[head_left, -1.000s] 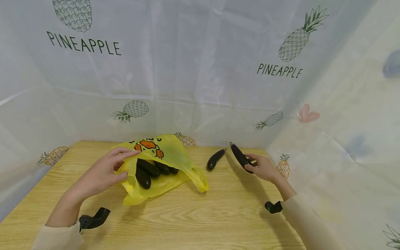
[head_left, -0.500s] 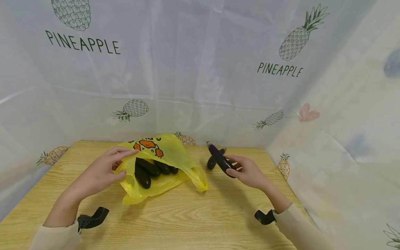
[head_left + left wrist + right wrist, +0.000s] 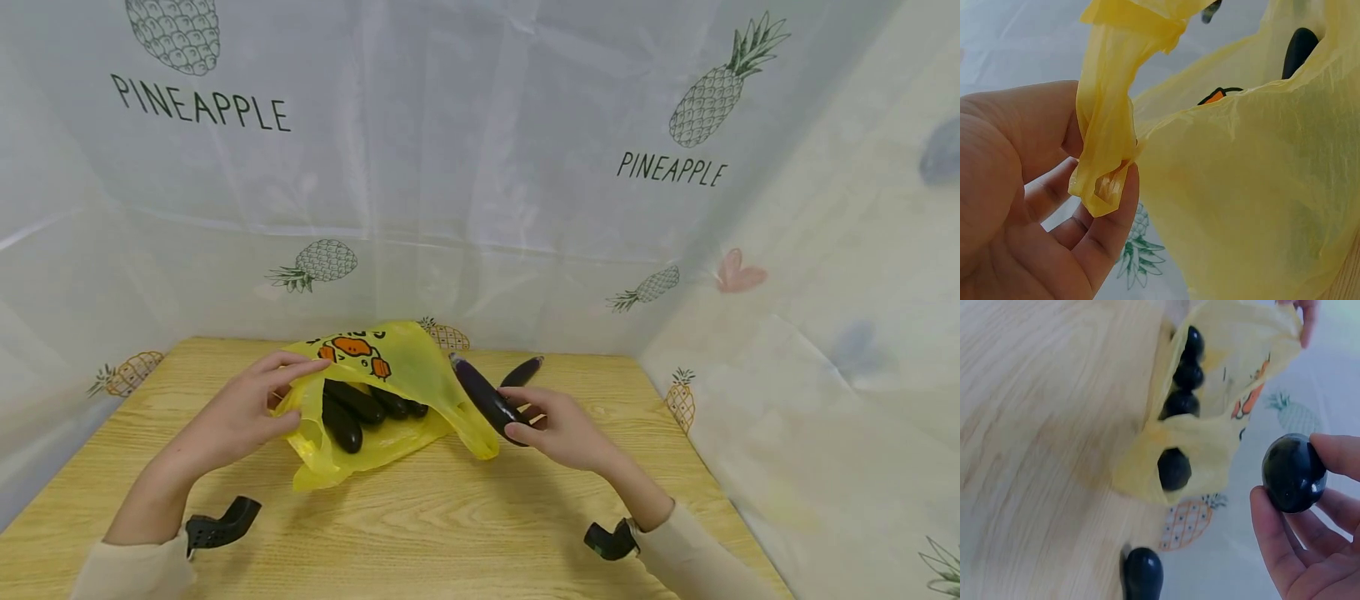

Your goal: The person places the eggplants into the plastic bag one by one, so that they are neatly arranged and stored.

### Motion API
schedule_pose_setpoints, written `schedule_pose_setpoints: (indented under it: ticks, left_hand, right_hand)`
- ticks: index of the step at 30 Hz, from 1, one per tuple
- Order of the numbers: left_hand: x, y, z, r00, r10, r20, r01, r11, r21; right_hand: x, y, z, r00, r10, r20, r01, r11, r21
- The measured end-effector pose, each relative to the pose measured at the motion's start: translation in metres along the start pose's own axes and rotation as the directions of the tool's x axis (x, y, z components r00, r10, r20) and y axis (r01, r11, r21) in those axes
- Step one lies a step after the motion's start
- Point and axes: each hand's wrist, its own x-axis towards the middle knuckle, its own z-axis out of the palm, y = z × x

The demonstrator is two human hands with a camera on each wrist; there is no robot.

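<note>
My left hand (image 3: 240,408) holds up the mouth of a yellow plastic bag (image 3: 412,350) printed with a cartoon duck. Its handle (image 3: 1107,106) lies between thumb and fingers in the left wrist view. Several dark eggplants (image 3: 341,427) rest inside, their rounded ends facing the opening. Near the bag's right side, my right hand (image 3: 573,433) grips another eggplant (image 3: 480,392) by its thick end, above the table, stem pointing away to the left. The right wrist view shows that eggplant (image 3: 1294,475) end-on between thumb and fingers.
One more eggplant (image 3: 523,372) lies on the wooden table (image 3: 420,533), partly hidden behind my right hand and the held eggplant. A pale curtain (image 3: 465,167) with pineapple prints rises behind the table and along both sides.
My right hand has carried the eggplant left, from the table's right side, past the lying eggplant, to the bag's right handle. The left hand has stayed almost still on the bag.
</note>
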Motion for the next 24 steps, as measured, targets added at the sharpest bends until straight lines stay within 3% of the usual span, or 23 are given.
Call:
schedule_pose_setpoints:
  ticks: [7,24]
  left_hand:
    - [-0.001,-0.001,0.001,1.000,0.003,-0.002,-0.003,1.000,-0.004]
    - [-0.006,-0.004,-0.003,0.999,0.016,0.044,-0.016,1.000,0.004]
  right_hand:
    - [0.004,-0.011,0.015,0.999,0.009,0.047,-0.013,0.996,0.086]
    - [0.017,-0.039,0.052,0.983,-0.070,0.172,0.041,0.985,0.167]
